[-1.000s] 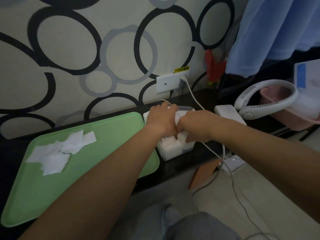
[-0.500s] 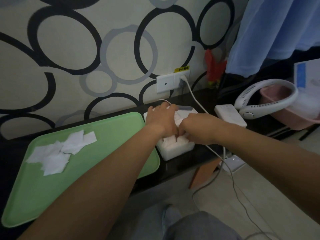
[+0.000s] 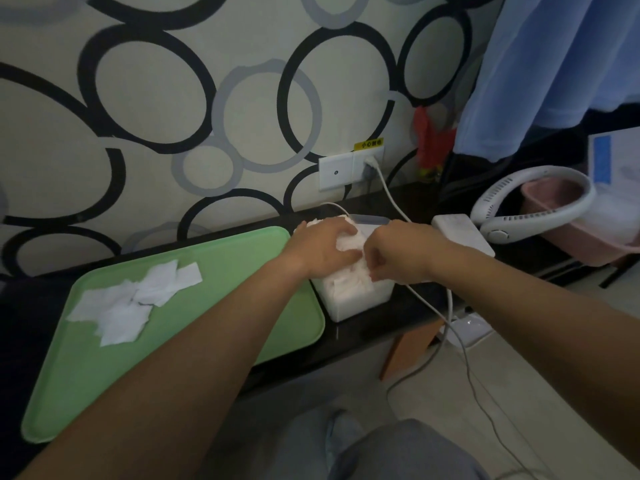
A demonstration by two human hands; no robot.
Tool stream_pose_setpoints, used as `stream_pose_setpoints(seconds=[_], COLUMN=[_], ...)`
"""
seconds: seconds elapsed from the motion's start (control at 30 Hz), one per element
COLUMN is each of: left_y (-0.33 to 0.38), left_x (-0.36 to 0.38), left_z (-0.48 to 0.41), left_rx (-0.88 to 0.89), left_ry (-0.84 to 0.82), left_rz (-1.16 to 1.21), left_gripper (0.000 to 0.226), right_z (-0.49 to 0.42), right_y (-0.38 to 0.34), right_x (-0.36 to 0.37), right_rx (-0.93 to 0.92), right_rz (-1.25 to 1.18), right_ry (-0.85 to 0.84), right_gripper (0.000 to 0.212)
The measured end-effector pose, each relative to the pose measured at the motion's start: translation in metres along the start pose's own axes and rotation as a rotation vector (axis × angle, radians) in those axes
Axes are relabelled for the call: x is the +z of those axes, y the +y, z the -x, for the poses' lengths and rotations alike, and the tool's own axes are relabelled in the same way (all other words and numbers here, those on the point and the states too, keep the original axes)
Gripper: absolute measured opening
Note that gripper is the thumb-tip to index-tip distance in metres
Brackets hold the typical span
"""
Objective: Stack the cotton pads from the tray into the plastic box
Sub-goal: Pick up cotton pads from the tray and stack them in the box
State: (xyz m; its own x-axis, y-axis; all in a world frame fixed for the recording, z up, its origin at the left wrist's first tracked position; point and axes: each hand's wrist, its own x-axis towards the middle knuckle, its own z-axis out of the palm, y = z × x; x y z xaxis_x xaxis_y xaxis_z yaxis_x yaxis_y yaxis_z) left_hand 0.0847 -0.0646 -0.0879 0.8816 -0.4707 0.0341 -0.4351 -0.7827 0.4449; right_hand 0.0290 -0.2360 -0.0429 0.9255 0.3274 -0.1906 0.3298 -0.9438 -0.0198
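A translucent plastic box stands on the dark shelf just right of a green tray. White cotton pads fill the box to its top. My left hand lies flat on the pads at the box's left side. My right hand curls over the box's right side, fingers pinched on the pads. Several loose square cotton pads lie overlapping at the tray's far left. The box's inside is mostly hidden by both hands.
White cables run from a wall socket past the box and over the shelf edge. A white adapter block, a white neck fan and a pink basin sit to the right. Blue cloth hangs above.
Both hands stay on the box. My right hand has shifted a little left and lower, its fingers curling tighter onto the pads. The loose pads on the tray have not moved.
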Motion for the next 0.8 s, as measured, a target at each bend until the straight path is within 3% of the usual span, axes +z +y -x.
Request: stream_pose_setpoints(seconds=[0.2, 0.3, 0.4, 0.63, 0.8], left_y=[0.001, -0.006, -0.021, -0.11, -0.169], left_x=[0.001, -0.007, -0.025, -0.067, -0.092], left_z=[0.004, 0.017, 0.046, 0.142, 0.192], left_rx=[-0.001, -0.011, -0.05, -0.367, -0.638], left_ry=[0.005, 0.041, 0.118, 0.325, 0.448], left_rz=[0.023, 0.103, 0.169, 0.242, 0.244], left_gripper=[0.061, 0.054, 0.047, 0.032, 0.021], right_z=[-0.004, -0.009, -0.017, -0.044, -0.071], right_y=[-0.005, -0.015, -0.038, -0.135, -0.195], right_x=[-0.012, -0.024, -0.029, -0.02, 0.006], right_rx=[-0.021, 0.016, 0.013, -0.09, -0.059], right_rz=[-0.048, -0.067, -0.253, -0.624, -0.8], right_ry=[-0.139, -0.045, 0.088, 0.136, 0.133], right_gripper=[0.014, 0.015, 0.015, 0.012, 0.015])
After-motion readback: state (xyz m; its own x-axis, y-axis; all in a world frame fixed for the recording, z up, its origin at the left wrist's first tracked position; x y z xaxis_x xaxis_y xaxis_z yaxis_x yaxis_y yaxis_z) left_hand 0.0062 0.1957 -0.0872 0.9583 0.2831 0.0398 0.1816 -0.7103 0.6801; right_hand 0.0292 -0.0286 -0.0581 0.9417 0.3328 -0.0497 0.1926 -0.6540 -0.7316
